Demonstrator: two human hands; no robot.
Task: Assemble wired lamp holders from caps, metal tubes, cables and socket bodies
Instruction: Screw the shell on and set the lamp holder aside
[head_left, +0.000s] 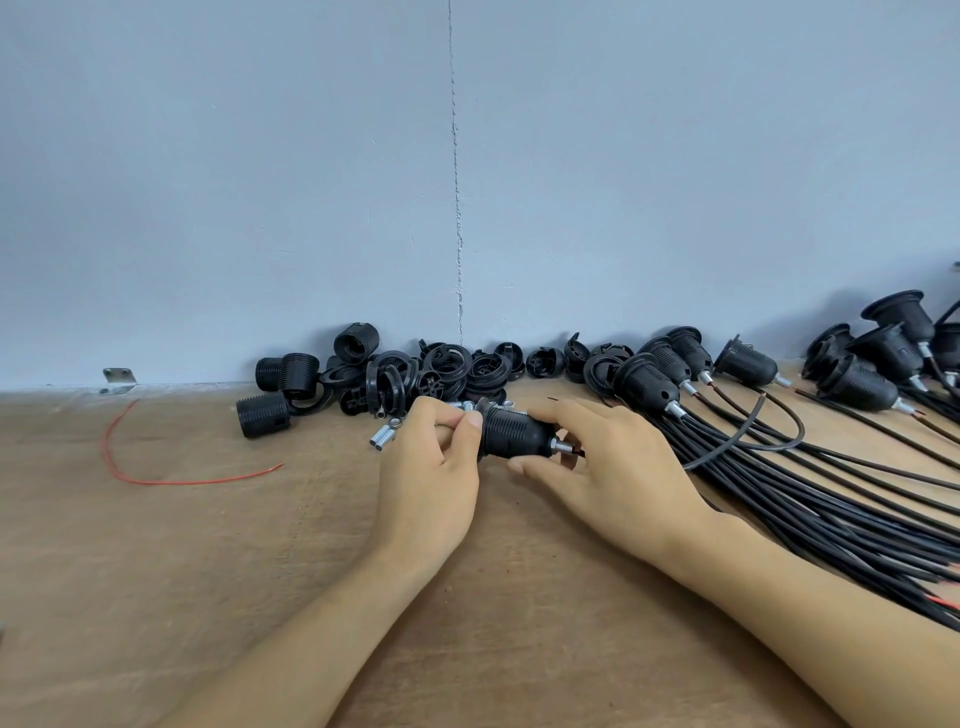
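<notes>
Black socket body (514, 432) sits gripped in curled left hand (423, 467) (seemingly right hand (608, 467) too).

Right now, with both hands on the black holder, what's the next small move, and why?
Probably a final tightening twist. The left hand grips the lamp holder at its rim end, while the right hand pinches the cap end, where the metal tube sticks out. Whether it is screwed tight cannot be told.

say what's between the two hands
In the head view, a black lamp holder lies between the left hand and right hand, both gripping it.
</notes>
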